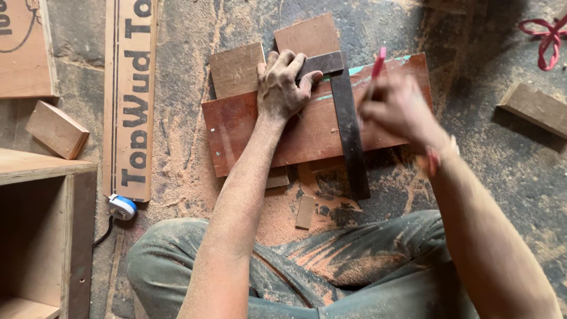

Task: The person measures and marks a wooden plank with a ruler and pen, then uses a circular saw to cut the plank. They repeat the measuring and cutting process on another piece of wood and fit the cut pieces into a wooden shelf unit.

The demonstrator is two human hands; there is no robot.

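Note:
A reddish-brown plywood board [236, 127] lies on the sawdust-covered floor in front of my crossed legs. A dark metal try square [348, 124] lies across it, its blade running toward me. My left hand [283, 85] presses down on the square's stock at the board's far edge. My right hand [397, 106], blurred, holds a red pencil [378, 62] just right of the blade, over the board. Two smaller wood offcuts [236, 68] lie under the board's far edge.
A printed plywood strip [130, 94] lies at left with a blue and white tape measure [122, 207] at its near end. A wooden box [41, 236] stands at lower left, a wood block [56, 130] above it. Another block [534, 109] and red cord [546, 38] lie right.

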